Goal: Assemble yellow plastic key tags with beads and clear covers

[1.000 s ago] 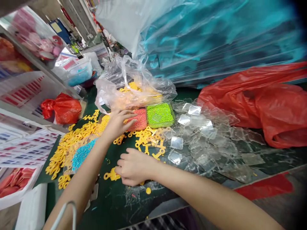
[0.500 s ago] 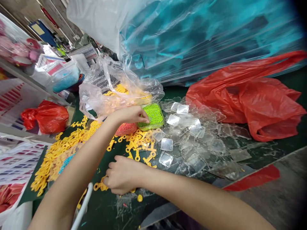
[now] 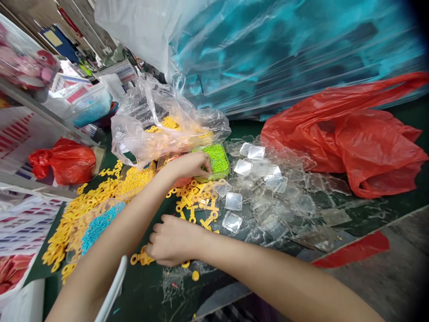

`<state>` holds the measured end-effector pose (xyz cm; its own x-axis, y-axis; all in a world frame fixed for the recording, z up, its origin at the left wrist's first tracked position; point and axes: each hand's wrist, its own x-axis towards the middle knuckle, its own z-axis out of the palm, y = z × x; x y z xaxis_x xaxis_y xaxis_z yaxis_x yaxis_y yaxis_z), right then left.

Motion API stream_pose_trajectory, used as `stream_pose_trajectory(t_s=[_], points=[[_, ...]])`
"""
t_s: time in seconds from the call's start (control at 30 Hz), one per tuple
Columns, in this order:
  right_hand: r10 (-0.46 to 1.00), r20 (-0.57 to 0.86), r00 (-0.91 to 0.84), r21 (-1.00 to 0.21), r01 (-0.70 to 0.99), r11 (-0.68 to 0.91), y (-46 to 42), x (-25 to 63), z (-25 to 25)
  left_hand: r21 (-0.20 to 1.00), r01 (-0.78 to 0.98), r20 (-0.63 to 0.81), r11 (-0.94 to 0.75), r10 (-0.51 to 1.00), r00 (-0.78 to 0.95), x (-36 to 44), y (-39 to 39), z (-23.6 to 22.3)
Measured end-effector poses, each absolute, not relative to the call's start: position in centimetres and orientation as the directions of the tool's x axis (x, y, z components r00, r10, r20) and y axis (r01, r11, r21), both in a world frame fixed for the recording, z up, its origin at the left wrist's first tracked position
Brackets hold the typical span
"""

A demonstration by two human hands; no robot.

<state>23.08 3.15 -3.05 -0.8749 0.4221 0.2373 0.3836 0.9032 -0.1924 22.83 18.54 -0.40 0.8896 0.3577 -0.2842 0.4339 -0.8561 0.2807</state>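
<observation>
Beads (image 3: 219, 158) of green lie by pinched left hand (image 3: 198, 164), yellow piece (image 3: 143, 257) held in curled right hand (image 3: 171, 241).

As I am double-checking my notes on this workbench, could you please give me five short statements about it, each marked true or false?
1. The left hand is at the green beads. True.
2. The right hand is at the green beads too. False: it is at a yellow plastic piece.
3. The blue beads lie to the right of the green beads in the view. False: they lie to the left.
4. A large red bag lies in the right part of the view. True.
5. The clear flat pieces stand in one neat stack. False: they lie in a loose, overlapping spread.
</observation>
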Motion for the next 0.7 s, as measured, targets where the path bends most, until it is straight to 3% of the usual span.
stream_pose_trajectory(t_s=[0.1,0.2,0.3,0.4,0.53,0.7], points=[[0.429,0.238,-0.871,-0.193,0.391,0.900,3.2,23.1,-3.2,0.288,0.453,-0.171,-0.844,0.420,0.891,22.1,17.7,0.2],[0.421,0.239,-0.875,-0.179,0.386,0.905,3.3,23.0,-3.5,0.284,0.471,0.086,-0.835,0.512,0.855,20.6,15.6,1.7],[0.434,0.238,-0.869,-0.180,0.399,0.899,3.2,23.0,-3.9,0.293,0.493,0.360,-0.819,0.572,0.737,18.2,11.8,3.4],[0.465,0.234,-0.854,-0.201,0.426,0.882,3.0,23.0,-4.2,0.300,0.552,0.533,-0.778,0.617,0.580,15.0,7.4,4.5],[0.459,0.229,-0.858,-0.220,0.414,0.883,2.8,22.8,-4.4,0.378,0.650,0.554,-0.659,0.724,0.411,9.8,2.6,3.3],[0.435,0.238,-0.868,-0.276,0.369,0.887,2.2,22.3,-4.3,0.513,0.701,0.425,-0.495,0.857,0.293,3.3,-0.9,-2.0]])
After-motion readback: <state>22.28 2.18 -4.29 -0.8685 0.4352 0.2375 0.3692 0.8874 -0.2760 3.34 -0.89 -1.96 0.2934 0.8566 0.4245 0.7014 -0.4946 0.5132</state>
